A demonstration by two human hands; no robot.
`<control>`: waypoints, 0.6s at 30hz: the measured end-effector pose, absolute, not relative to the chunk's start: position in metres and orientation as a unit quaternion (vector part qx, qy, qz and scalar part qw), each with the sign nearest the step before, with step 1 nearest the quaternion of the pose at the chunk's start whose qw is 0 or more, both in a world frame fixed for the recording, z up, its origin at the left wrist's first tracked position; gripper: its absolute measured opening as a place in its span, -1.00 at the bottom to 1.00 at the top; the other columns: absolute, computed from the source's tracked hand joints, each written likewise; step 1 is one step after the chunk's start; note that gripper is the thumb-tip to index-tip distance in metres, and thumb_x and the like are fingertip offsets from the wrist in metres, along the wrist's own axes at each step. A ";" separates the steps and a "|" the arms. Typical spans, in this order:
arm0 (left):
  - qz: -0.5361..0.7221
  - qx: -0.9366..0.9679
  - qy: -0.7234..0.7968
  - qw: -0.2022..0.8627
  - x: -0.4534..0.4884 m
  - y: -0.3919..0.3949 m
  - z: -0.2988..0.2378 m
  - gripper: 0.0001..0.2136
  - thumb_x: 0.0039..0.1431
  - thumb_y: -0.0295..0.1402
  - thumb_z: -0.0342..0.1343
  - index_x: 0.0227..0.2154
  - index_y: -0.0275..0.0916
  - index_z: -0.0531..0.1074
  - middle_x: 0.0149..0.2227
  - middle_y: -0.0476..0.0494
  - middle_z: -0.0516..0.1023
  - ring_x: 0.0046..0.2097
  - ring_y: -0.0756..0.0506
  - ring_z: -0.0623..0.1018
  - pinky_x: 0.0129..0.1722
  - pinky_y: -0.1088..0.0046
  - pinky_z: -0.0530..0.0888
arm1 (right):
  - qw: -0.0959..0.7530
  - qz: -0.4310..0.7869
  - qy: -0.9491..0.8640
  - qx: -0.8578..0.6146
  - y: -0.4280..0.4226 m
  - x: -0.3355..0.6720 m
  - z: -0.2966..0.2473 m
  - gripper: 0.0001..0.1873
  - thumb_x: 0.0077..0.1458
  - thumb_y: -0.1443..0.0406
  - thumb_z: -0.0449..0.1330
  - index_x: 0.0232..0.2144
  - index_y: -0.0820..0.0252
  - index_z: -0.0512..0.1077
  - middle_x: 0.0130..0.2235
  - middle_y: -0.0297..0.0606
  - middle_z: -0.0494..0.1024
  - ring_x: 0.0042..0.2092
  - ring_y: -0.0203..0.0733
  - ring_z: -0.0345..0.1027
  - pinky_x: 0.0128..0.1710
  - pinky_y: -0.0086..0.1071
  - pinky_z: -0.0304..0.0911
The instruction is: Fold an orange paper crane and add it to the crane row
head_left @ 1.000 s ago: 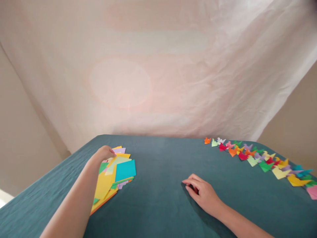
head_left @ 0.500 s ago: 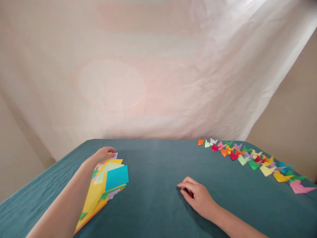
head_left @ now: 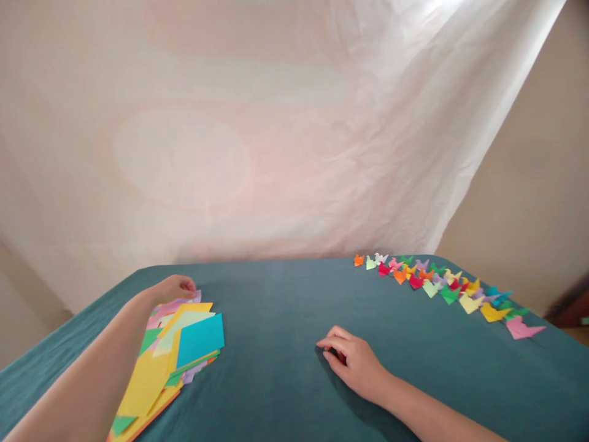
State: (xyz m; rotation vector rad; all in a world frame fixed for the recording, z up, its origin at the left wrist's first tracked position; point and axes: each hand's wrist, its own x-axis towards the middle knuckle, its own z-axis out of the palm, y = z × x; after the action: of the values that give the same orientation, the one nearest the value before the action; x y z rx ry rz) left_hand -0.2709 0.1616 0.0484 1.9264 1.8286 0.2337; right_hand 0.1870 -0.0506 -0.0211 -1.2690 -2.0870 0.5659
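Note:
My left hand (head_left: 172,287) rests on the far end of a fanned stack of coloured paper squares (head_left: 172,350), its fingers curled onto the top sheets there. A blue square (head_left: 200,339) lies uppermost on the near right of the stack. My right hand (head_left: 352,362) lies palm down on the teal tablecloth (head_left: 276,380) in the middle, fingers loosely curled, with nothing visible in it.
A row of several small folded paper figures (head_left: 442,287) in mixed colours runs along the table's far right edge, ending in a pink one (head_left: 522,328). A pale cloth backdrop (head_left: 257,135) hangs behind the table.
The view has swung to the right, so everything sits further left in the picture. Both hands stay where they were on the stack and the cloth.

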 end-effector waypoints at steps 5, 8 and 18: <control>0.132 0.703 0.659 0.234 -0.272 0.154 0.059 -0.80 -0.13 -0.32 0.24 -0.46 -0.36 0.46 -0.55 0.13 0.47 -0.41 0.02 0.40 -0.42 0.68 0.25 | 0.314 0.211 -0.792 -0.480 -0.050 0.187 -0.022 -0.72 0.09 0.38 0.02 -0.19 0.10 0.46 -0.29 -0.32 0.42 -0.43 -0.36 0.28 -0.38 -0.48 0.17; 0.177 0.703 0.652 0.222 -0.270 0.152 0.066 -0.77 -0.14 -0.29 0.26 -0.47 -0.38 0.46 -0.60 0.11 0.44 -0.47 0.04 0.37 -0.49 0.69 0.21 | 0.312 0.211 -0.792 -0.481 -0.051 0.187 -0.020 -0.73 0.10 0.38 0.02 -0.19 0.10 0.46 -0.30 -0.33 0.42 -0.43 -0.36 0.28 -0.38 -0.48 0.17; 0.503 0.624 0.584 0.130 -0.225 0.148 0.106 -0.68 0.07 -0.22 0.10 -0.20 -0.34 0.31 -0.34 0.03 0.43 -0.30 0.03 0.37 -0.38 0.65 0.26 | 0.312 0.215 -0.790 -0.481 -0.051 0.187 -0.020 -0.73 0.11 0.37 0.02 -0.19 0.10 0.46 -0.30 -0.32 0.42 -0.44 -0.36 0.27 -0.38 -0.48 0.17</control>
State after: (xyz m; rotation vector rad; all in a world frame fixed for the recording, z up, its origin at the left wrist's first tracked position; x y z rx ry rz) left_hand -0.2255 0.1478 0.1058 1.8119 1.6980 1.4613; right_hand 0.1874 -0.0514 -0.0204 -1.2703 -2.0847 0.5680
